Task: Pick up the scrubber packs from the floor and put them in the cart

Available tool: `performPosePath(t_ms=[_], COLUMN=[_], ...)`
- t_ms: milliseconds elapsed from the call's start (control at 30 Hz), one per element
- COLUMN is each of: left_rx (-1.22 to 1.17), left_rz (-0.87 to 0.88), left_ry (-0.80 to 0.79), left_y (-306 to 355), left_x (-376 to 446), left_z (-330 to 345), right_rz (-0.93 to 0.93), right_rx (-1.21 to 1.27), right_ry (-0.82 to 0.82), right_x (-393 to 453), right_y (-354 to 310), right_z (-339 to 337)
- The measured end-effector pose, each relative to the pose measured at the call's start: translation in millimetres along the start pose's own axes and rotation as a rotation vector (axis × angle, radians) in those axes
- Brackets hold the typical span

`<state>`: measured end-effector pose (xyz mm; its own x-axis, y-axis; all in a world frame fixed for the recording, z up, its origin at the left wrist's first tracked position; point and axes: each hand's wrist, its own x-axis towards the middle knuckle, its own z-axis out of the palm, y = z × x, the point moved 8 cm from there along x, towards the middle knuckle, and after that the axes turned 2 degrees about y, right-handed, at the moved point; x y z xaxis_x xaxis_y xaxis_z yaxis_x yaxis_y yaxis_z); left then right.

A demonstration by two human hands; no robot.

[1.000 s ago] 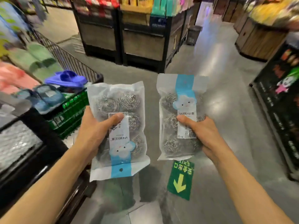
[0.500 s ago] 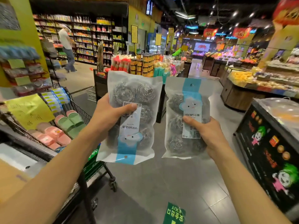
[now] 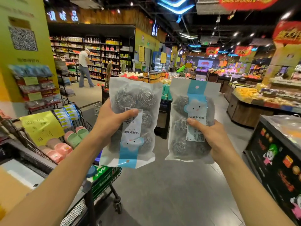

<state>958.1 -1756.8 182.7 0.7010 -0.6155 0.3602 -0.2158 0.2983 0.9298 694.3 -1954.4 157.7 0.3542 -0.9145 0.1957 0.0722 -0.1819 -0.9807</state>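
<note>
Scrubber packs: left hand grips one, right hand grips the other. Slick bags could slip before reaching the cart.

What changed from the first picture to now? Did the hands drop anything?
Nothing dropped. The view tilted up from the floor to the shop aisle, and both packs rose with it. The left hand holds the upside-down pack as before; the right hand holds the upright pack. Neither is in the cart yet.
</note>
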Motion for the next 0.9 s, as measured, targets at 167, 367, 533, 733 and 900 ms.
performPosePath(t_ms=[167,367,533,733,900], left_rx=[-0.009,0.054,0.15,0.267,0.393], left_rz=[0.008,0.029,0.048,0.055,0.07], left_ry=[0.077,0.268,0.542,0.953,1.235], left_y=[1.6,16.2,40.9,83.9,127.5], left_x=[3.9,-27.7,-101.4,-250.4,-399.9], left_z=[-29.5,-85.8,-154.0,-230.7,-266.5], right_rz=[-0.025,-0.026,-0.039,-0.029,0.008], right_rx=[0.04,0.072,0.096,0.158,0.223], right_ry=[-0.073,-0.291,-0.552,-0.946,-1.298], right_x=[11.0,13.0,-18.2,-121.4,-263.8], right_y=[-6.0,-6.7,-11.1,-14.7,-21.4], right_z=[35.5,108.3,191.4,297.3,375.0])
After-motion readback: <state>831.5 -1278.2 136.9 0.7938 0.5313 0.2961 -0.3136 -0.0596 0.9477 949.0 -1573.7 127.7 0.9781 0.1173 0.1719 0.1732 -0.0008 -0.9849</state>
